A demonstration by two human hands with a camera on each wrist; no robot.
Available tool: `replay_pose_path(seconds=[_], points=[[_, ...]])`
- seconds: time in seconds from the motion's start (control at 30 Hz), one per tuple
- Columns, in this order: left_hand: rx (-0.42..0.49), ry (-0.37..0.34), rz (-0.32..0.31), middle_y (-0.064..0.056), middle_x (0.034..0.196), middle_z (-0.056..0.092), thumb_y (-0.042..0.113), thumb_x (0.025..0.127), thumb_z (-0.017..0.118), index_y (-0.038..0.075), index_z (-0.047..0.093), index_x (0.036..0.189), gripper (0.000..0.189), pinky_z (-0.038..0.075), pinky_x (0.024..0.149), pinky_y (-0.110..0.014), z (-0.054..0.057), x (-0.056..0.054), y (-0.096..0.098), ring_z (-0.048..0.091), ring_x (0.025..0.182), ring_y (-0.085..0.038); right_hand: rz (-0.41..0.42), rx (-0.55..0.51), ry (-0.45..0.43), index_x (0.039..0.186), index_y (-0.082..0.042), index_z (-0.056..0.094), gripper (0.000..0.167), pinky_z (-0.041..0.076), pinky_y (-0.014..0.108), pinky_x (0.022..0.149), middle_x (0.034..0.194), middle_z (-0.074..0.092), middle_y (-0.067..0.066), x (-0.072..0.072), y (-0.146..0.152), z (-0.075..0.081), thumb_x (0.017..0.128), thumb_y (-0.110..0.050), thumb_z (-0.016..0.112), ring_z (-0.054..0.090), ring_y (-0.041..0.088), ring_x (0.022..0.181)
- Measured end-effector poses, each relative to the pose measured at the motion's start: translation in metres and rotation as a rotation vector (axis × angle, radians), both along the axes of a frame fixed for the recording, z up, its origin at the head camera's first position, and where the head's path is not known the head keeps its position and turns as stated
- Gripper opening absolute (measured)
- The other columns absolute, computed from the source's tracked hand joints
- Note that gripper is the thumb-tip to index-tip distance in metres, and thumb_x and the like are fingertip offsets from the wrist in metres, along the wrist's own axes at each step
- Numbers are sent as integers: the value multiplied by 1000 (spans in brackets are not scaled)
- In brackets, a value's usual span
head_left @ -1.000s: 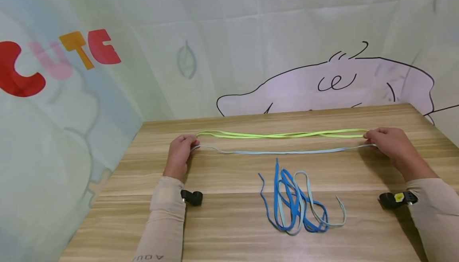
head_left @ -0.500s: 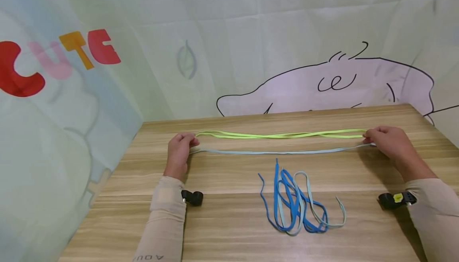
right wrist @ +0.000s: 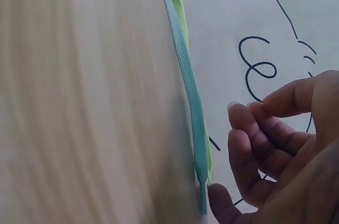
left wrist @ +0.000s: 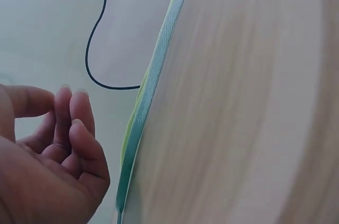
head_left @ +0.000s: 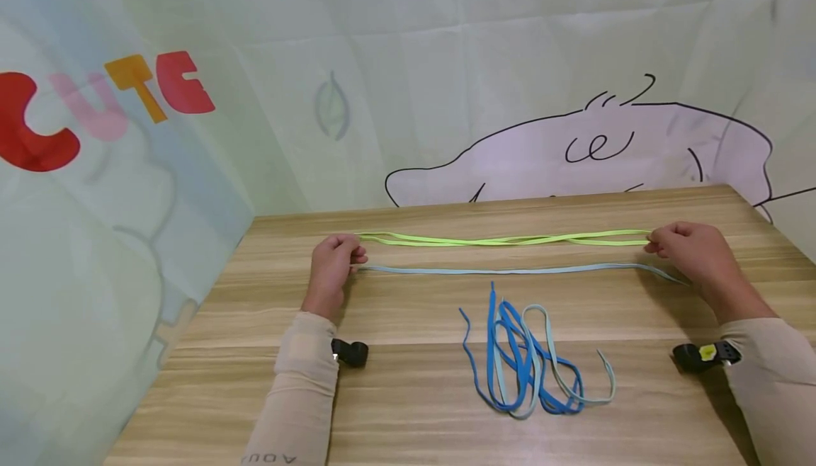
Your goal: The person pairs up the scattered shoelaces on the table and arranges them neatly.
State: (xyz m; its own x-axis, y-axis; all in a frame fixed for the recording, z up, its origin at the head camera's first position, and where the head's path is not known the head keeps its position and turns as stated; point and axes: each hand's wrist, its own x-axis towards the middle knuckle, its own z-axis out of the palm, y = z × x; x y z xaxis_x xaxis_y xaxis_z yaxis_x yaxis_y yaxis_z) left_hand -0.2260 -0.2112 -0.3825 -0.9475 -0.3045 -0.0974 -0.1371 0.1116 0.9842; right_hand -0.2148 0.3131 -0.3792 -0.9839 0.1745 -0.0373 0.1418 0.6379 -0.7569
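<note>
A light blue shoelace (head_left: 497, 271) lies stretched across the table, just in front of a doubled yellow-green shoelace (head_left: 484, 242). My left hand (head_left: 331, 268) hovers by the left ends of both laces, its fingers loosely bent and holding nothing in the left wrist view. At the right ends is my right hand (head_left: 695, 257), fingers also loosely bent; the right wrist view shows the light blue lace's tip (right wrist: 202, 197) apart from its fingertips. Nearer to me lies a loose tangle of a dark blue shoelace (head_left: 491, 353) and another light blue shoelace (head_left: 551, 353).
The laces lie on a wood-grain table (head_left: 408, 381). Behind it and at the left hangs a printed cloth backdrop (head_left: 414, 98) with cartoon figures and letters. Each wrist wears a small black camera (head_left: 350, 353).
Both hands have let go of the light blue lace's ends, and its right end has dropped onto the table. My left hand has shifted slightly right. The tangled laces have not moved.
</note>
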Motion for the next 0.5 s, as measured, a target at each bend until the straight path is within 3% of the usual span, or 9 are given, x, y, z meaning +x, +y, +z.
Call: replay_pose_path(seconds=[0.27, 0.4, 0.5], points=[[-22, -11, -133, -4, 93, 66, 21, 102, 57, -3, 62, 119, 30, 50, 73, -28, 1, 0, 9, 67, 80, -12, 37, -22, 40, 118, 5, 64, 47, 43, 28, 73, 97, 71, -3, 0, -8, 2, 102, -36, 44, 56, 5, 85], [-25, -14, -208, -5, 92, 66, 20, 103, 57, -4, 62, 119, 30, 52, 73, -28, 0, 0, 13, 68, 79, -12, 73, -28, 62, 117, 5, 63, 47, 46, 23, 72, 99, 72, 1, 0, -11, 1, 104, -37, 45, 57, 1, 82], [-36, -18, -232, -5, 93, 66, 19, 103, 56, -5, 62, 122, 30, 52, 72, -27, 0, 0, 14, 67, 79, -12, 89, -36, 70, 117, 5, 63, 46, 49, 19, 70, 100, 72, 3, 0, -14, 1, 104, -36, 46, 58, 2, 83]])
